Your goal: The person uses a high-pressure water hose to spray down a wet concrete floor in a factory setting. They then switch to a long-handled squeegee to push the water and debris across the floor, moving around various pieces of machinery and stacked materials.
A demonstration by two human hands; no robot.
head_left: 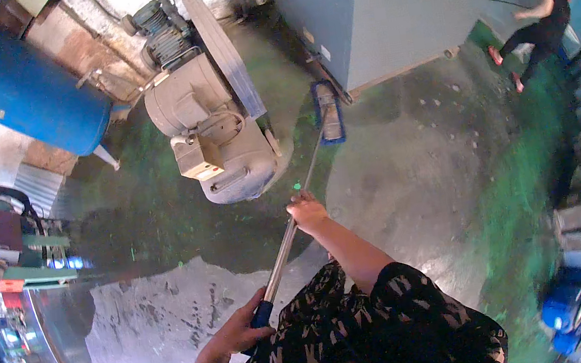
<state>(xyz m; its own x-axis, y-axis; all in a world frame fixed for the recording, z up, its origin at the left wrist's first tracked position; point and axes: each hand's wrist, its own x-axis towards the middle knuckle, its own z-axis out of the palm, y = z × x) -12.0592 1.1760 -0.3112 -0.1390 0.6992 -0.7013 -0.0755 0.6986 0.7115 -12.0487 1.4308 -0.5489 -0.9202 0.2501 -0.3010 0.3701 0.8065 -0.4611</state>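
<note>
A flat mop (332, 132) with a blue-edged, rectangular head lies on the floor beside the grey cabinet's lower edge. Its long metal pole slants back toward me. My right hand (307, 211) is closed round the middle of that pole. Lower down, my left hand (242, 326) grips the pole's blue end near my body. Left of the mop head stands a beige compressor (214, 133) with a rounded motor casing and a small box on its side.
A big grey cabinet (387, 22) stands at the far right of the mop. At the far left is a blue tank (36, 90) on legs. Another person (541, 23) in dark clothes holds a stick at the upper right. Blue containers (567, 303) sit at the lower right.
</note>
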